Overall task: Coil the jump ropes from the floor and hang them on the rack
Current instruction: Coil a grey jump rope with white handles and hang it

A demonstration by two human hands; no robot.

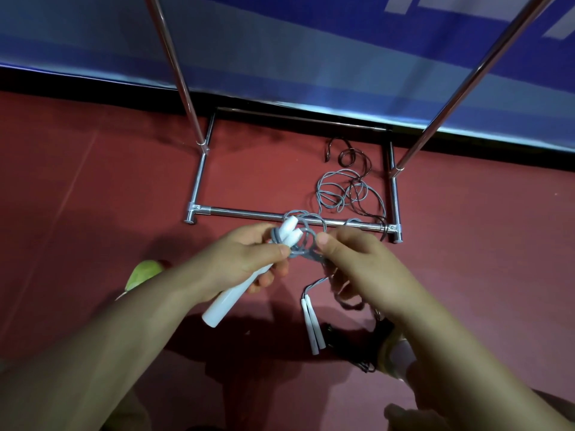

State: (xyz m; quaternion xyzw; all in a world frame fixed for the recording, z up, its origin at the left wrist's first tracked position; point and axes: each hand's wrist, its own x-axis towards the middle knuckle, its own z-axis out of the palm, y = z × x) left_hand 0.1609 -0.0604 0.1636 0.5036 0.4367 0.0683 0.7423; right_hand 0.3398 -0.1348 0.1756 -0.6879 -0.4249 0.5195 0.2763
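Hands: the left hand (245,262) held two white handles (236,284), fingers curled round them; the right hand (357,262) pinched the grey rope (306,244), winding loops.
Floor: another white-handled rope (311,325) and a dark rope (357,169) lay loose by the front right corner of the rack (280,216).
Done: nothing hung in view; first coil only begun, I think.

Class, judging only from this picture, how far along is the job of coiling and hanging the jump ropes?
Done: nothing hangs on the visible rack poles. In hand: the left hand grips white handles while the right hand pinches grey rope loops. Left: loose grey rope, a dark rope and another white-handled pair lie on the floor.
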